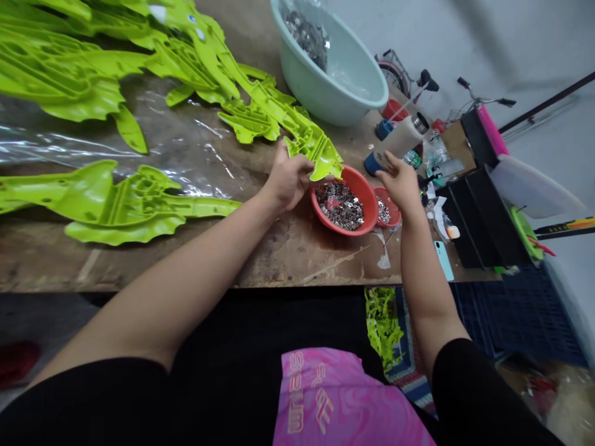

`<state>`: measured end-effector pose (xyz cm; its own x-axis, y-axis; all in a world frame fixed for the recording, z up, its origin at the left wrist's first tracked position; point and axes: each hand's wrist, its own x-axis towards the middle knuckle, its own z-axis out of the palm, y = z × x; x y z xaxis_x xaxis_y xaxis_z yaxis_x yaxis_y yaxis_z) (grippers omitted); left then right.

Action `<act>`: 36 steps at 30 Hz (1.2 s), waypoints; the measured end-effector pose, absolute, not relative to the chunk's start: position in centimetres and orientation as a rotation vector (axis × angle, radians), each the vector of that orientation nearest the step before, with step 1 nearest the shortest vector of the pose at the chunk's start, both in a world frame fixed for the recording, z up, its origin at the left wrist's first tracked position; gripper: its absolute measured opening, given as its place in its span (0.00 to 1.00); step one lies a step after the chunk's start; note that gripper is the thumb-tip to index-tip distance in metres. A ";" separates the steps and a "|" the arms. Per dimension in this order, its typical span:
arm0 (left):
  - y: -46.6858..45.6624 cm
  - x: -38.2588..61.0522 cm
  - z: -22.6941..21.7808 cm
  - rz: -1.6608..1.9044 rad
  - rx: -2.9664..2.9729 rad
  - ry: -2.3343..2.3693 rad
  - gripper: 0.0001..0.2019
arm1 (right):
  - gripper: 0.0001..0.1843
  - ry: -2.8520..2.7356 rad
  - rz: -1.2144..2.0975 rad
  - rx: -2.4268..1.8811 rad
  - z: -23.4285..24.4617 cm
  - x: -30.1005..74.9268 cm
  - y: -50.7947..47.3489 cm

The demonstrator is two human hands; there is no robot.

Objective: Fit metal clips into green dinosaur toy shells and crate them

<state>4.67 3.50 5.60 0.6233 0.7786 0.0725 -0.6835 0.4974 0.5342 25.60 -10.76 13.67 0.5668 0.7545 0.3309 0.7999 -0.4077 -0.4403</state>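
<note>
Lime-green ribbed plastic moulding (310,147) — fingers of left hand (287,178) closed on its edge, tip just over round red plastic bowl (369,198) of small metal pieces (339,207); right hand (398,181) open, fingers spread, beside small red dish (377,205); grip short, close to bowl — steady.

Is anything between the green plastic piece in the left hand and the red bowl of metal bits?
Nothing visible stands in the way: the green plastic piece, held by the left hand, already reaches over the rim of the red bowl.
</note>
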 end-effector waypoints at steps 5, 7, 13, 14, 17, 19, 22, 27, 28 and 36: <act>3.3 4.7 5.6 0.896 0.579 0.209 0.32 | 0.18 -1.775 0.201 -2.489 12.2 20.4 -9.7; 3.1 4.8 5.6 0.881 0.585 0.215 0.32 | 0.20 -1.920 0.358 -2.571 10.9 18.7 -9.4; 2.7 4.9 5.5 0.804 0.624 0.227 0.32 | 0.20 -1.967 0.372 -2.615 9.8 18.1 -8.6; 2.7 4.8 5.5 0.799 0.625 0.217 0.33 | 0.19 -1.970 0.351 -2.614 10.1 18.4 -8.8; 2.6 4.7 5.6 0.777 0.631 0.205 0.34 | 0.18 -1.930 0.241 -2.541 11.2 19.2 -9.5; 2.5 4.7 5.8 0.735 0.649 0.219 0.32 | 0.16 -1.863 0.216 -2.466 11.8 19.9 -10.1; 2.1 4.6 6.1 0.682 0.677 0.218 0.32 | 0.13 -1.730 0.276 -2.343 12.2 20.8 -11.1; 1.9 4.5 6.0 0.655 0.682 0.168 0.33 | 0.12 -1.460 0.162 -2.118 12.6 21.7 -11.7; 1.9 4.6 5.9 0.648 0.680 0.144 0.33 | 0.12 -1.419 0.145 -2.084 12.7 21.7 -11.7; 1.9 5.1 5.2 0.674 0.627 0.084 0.35 | 0.08 -1.360 0.271 -1.931 13.9 20.1 -11.3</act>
